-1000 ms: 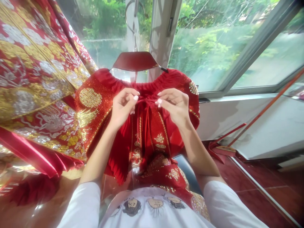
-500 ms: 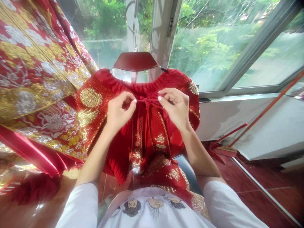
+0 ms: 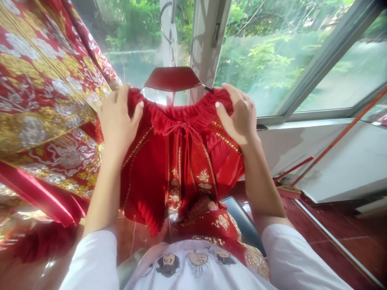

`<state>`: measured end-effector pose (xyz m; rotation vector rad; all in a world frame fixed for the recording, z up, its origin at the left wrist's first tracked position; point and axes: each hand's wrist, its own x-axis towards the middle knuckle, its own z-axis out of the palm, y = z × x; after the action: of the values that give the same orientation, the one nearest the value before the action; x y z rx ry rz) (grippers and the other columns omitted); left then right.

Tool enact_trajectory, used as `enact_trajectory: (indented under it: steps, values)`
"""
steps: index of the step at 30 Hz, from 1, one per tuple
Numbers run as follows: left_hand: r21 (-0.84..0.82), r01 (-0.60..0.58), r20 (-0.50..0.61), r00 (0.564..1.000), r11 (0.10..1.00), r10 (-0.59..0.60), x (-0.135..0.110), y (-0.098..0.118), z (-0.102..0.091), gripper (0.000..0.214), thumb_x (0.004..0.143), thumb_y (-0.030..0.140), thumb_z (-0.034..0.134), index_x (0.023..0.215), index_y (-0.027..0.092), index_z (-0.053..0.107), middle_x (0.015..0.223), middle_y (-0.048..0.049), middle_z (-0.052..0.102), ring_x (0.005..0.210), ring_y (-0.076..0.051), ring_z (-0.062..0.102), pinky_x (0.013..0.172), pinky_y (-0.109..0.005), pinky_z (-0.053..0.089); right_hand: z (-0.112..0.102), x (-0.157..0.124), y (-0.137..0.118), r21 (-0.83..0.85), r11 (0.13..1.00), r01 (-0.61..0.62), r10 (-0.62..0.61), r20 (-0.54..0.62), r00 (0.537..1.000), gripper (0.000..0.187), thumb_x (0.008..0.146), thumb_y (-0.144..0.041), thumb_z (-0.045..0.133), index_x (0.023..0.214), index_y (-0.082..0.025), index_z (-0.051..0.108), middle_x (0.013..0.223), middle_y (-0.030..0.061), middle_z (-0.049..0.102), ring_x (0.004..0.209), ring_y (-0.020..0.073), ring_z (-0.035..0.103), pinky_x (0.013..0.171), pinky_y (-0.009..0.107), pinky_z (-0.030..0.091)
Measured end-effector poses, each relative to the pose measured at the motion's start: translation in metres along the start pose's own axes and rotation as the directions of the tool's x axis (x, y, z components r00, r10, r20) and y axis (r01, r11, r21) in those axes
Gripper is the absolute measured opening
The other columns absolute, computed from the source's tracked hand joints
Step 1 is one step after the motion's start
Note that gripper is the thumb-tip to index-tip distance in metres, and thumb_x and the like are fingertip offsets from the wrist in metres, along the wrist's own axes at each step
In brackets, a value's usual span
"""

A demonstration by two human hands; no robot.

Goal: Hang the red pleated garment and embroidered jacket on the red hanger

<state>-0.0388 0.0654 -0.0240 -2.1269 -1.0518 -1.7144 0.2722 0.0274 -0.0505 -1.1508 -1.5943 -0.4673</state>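
Note:
A red costume top [image 3: 145, 173] with a gathered neckline, gold beaded trim and gold embroidery hangs on a hanger [image 3: 173, 79] in front of me. At the centre of its neckline is a thin red cord tied in a bow [image 3: 182, 129], its ends dangling down the front. My left hand [image 3: 116, 117] grips the left shoulder of the costume, thumb in front and fingers over the top. On the opposite shoulder my right hand [image 3: 240, 117] holds the cloth in the same way. The far fingertips of both hands are partly hidden.
A red cloth with gold and silver embroidery [image 3: 45, 92] hangs close on the left. Behind the hanger is a window [image 3: 272, 72] with a metal frame. Another red embroidered piece [image 3: 217, 225] lies low in front of me. A long-handled red tool [image 3: 335, 139] leans at the right.
Both hands have let go of the cord at the neckline and moved apart and up onto the costume's shoulders. The bow now shows uncovered, with its loops spread.

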Motion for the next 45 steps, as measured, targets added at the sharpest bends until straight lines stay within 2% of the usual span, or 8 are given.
enact_trajectory:
  steps: [7, 12, 16, 22, 29, 35, 39, 45]
  values:
    - [0.298, 0.000, 0.170, 0.984, 0.955, -0.053, 0.018, -0.009, -0.004, 0.040, 0.086, 0.053, 0.058, 0.111, 0.023, 0.065, 0.090, -0.0084, 0.064, 0.085, -0.028, 0.055, 0.085, -0.040, 0.038, -0.009, 0.007, 0.004, 0.029, 0.999, -0.023, 0.020, 0.088, 0.996, 0.027, 0.088, -0.031, 0.059, 0.116, -0.028, 0.059, 0.107, 0.0064, 0.065, 0.101, 0.0245, 0.060, 0.086, 0.037, 0.047]
    - [0.141, -0.016, 0.251, 0.968, 0.990, -0.020, 0.034, -0.024, -0.012, 0.049, 0.090, 0.063, 0.047, 0.080, 0.017, 0.063, 0.065, -0.0008, 0.051, 0.063, -0.013, 0.041, 0.068, -0.028, 0.033, -0.018, 0.024, 0.013, 0.106, 0.994, -0.005, -0.018, 0.214, 0.977, 0.013, 0.092, -0.022, 0.052, 0.095, -0.023, 0.064, 0.085, 0.0017, 0.063, 0.079, 0.0139, 0.056, 0.075, 0.028, 0.041]
    - [-0.014, 0.035, 0.493, 0.870, 0.999, -0.024, 0.049, -0.027, -0.026, 0.070, 0.076, 0.084, 0.037, 0.054, 0.017, 0.032, 0.055, 0.0029, 0.028, 0.056, -0.007, 0.024, 0.059, -0.025, 0.027, -0.022, 0.038, 0.016, 0.287, 0.956, -0.070, -0.026, 0.317, 0.948, 0.023, 0.093, -0.016, 0.050, 0.070, -0.016, 0.055, 0.066, -0.0014, 0.050, 0.063, 0.0060, 0.042, 0.062, 0.022, 0.033]
    - [-0.118, 0.278, 0.691, 0.713, 0.953, -0.122, 0.069, -0.054, -0.028, 0.066, 0.071, 0.081, 0.046, 0.054, 0.018, 0.038, 0.050, 0.0052, 0.027, 0.060, -0.004, 0.025, 0.073, -0.030, 0.041, -0.020, 0.051, 0.025, 0.464, 0.797, -0.387, 0.122, 0.503, 0.856, 0.043, 0.091, -0.036, 0.058, 0.057, -0.016, 0.043, 0.051, -0.0045, 0.036, 0.048, 0.0027, 0.029, 0.045, 0.023, 0.019]
    - [-0.246, 0.402, 0.716, 0.689, 0.882, -0.115, 0.079, -0.075, -0.011, 0.061, 0.074, 0.071, 0.060, 0.065, 0.010, 0.060, 0.055, 0.0026, 0.048, 0.078, -0.011, 0.047, 0.099, -0.047, 0.039, -0.017, 0.061, 0.037, 0.468, 0.656, -0.592, 0.144, 0.693, 0.707, 0.042, 0.084, -0.048, 0.063, 0.059, -0.014, 0.055, 0.050, -0.0021, 0.050, 0.044, 0.0032, 0.042, 0.041, 0.021, 0.028]
    - [-0.310, 0.078, 0.542, 0.834, 0.948, 0.108, 0.061, -0.036, -0.033, 0.051, 0.087, 0.055, 0.059, 0.125, 0.021, 0.059, 0.118, 0.0012, 0.065, 0.103, -0.015, 0.055, 0.107, -0.044, 0.039, -0.021, 0.046, 0.014, 0.396, 0.918, 0.014, -0.115, 0.235, 0.965, 0.033, 0.090, -0.007, 0.051, 0.117, -0.019, 0.066, 0.116, 0.0043, 0.066, 0.097, 0.0111, 0.061, 0.080, 0.022, 0.050]
    - [-0.219, -0.144, 0.614, 0.749, 0.965, 0.251, 0.054, -0.013, -0.039, 0.044, 0.088, 0.050, 0.055, 0.120, 0.020, 0.062, 0.131, -0.0011, 0.057, 0.113, -0.017, 0.053, 0.109, -0.041, 0.037, -0.025, 0.045, 0.002, 0.184, 0.906, 0.380, -0.420, 0.293, 0.859, 0.053, 0.086, 0.003, 0.033, 0.116, -0.024, 0.067, 0.134, 0.0008, 0.056, 0.120, 0.0152, 0.053, 0.104, 0.034, 0.042]
    - [0.002, -0.294, 0.638, 0.736, 0.956, 0.225, 0.050, -0.002, -0.032, 0.052, 0.073, 0.059, 0.066, 0.107, 0.020, 0.064, 0.135, -0.0053, 0.047, 0.120, -0.024, 0.047, 0.108, -0.040, 0.035, -0.027, 0.048, 0.002, 0.022, 0.851, 0.525, -0.486, 0.414, 0.770, 0.035, 0.081, -0.009, 0.046, 0.106, -0.019, 0.070, 0.131, 0.0066, 0.056, 0.113, 0.0240, 0.053, 0.096, 0.044, 0.045]
